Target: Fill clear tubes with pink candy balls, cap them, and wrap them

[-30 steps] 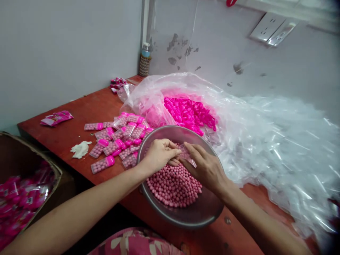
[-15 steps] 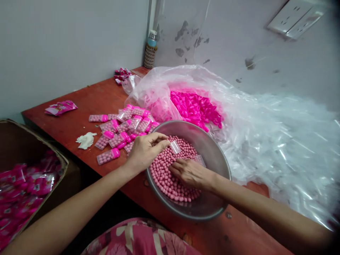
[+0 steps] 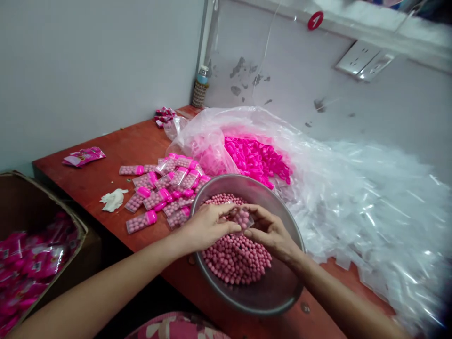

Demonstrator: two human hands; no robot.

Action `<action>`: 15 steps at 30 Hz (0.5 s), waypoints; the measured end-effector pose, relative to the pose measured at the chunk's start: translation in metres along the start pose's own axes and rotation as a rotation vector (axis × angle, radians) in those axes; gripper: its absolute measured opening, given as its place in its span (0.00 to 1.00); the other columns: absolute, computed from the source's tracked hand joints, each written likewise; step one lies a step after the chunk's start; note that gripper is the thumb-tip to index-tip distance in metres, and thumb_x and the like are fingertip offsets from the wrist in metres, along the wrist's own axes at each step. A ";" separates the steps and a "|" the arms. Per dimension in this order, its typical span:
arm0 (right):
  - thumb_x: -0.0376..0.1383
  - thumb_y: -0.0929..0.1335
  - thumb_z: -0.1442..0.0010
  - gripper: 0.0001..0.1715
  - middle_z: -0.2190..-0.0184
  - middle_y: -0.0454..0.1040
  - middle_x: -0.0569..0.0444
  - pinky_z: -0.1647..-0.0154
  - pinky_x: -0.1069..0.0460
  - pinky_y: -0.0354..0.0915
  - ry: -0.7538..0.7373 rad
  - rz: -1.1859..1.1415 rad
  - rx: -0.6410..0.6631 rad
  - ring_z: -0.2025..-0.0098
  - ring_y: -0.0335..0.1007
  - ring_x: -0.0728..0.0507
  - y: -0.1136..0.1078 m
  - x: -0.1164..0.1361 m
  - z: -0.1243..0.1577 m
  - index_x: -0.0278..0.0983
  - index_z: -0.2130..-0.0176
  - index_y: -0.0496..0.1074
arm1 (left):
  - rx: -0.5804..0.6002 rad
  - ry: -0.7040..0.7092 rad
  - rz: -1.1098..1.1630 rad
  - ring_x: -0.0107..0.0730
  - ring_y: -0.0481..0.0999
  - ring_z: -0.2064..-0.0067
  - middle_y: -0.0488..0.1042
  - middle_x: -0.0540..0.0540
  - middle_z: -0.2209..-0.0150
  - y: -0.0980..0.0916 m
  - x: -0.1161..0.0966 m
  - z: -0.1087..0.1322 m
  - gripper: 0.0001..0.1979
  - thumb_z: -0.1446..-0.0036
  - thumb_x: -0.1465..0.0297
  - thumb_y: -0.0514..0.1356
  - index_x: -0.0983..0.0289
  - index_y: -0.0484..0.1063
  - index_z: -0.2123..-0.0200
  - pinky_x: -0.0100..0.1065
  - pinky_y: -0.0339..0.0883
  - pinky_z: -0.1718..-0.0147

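Note:
Over a metal bowl (image 3: 247, 299), a small clear plastic container (image 3: 243, 218) with pink balls inside is held between both hands. My left hand (image 3: 210, 225) pinches its left side between thumb and fingers. On the right side, the curled fingers and thumb of my right hand (image 3: 270, 231) close around its end; the fingertips are partly hidden. Many loose pink balls (image 3: 236, 259) lie in the bowl beneath. Left of the bowl, several filled containers with pink caps (image 3: 156, 199) are heaped on the red table (image 3: 130, 141).
Behind the bowl, a clear bag (image 3: 201, 123) holds bright pink caps (image 3: 256, 157). A large pile of clear plastic pieces (image 3: 370, 212) covers the right. Pink packets (image 3: 84, 156) and a white scrap (image 3: 113, 200) lie at left, above a carton (image 3: 82, 230) of pink packets.
My right hand has risen from the balls to the container in my left hand, which now has pink balls in it. The view has tilted slightly upward.

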State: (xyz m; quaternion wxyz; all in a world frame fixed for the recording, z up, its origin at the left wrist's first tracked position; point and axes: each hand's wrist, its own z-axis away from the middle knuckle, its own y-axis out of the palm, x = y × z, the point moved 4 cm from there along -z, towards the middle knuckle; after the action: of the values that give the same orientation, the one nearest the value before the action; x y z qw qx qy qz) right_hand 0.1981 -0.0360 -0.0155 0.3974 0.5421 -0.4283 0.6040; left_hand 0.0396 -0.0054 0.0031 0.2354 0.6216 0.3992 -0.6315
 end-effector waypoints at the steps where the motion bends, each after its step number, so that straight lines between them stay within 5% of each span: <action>1: 0.36 0.71 0.49 0.26 0.57 0.72 0.52 0.56 0.51 0.67 -0.011 -0.008 -0.012 0.56 0.70 0.45 -0.001 0.001 0.000 0.40 0.50 0.65 | 0.012 0.003 0.043 0.36 0.75 0.61 0.77 0.50 0.64 0.004 0.001 -0.002 0.15 0.50 0.72 0.60 0.62 0.74 0.57 0.31 0.65 0.59; 11: 0.39 0.68 0.45 0.19 0.69 0.75 0.54 0.64 0.52 0.69 -0.070 0.283 -0.041 0.66 0.72 0.47 -0.012 0.013 0.003 0.38 0.52 0.69 | -0.048 -0.020 0.025 0.33 0.72 0.66 0.74 0.51 0.70 0.009 0.006 -0.011 0.07 0.48 0.69 0.58 0.65 0.74 0.68 0.28 0.63 0.66; 15: 0.41 0.68 0.46 0.16 0.67 0.76 0.53 0.63 0.52 0.68 -0.060 0.457 -0.103 0.65 0.72 0.46 -0.050 0.017 0.000 0.37 0.59 0.72 | -0.093 -0.040 0.028 0.32 0.70 0.66 0.72 0.51 0.70 0.003 0.004 -0.011 0.07 0.46 0.67 0.58 0.64 0.72 0.66 0.28 0.63 0.67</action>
State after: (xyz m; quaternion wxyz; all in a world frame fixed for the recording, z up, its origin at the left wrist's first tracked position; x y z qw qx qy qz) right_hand 0.2432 -0.0200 0.0059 0.2649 0.4277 -0.5817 0.6392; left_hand 0.0478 0.0024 -0.0006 0.2808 0.6026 0.4146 -0.6214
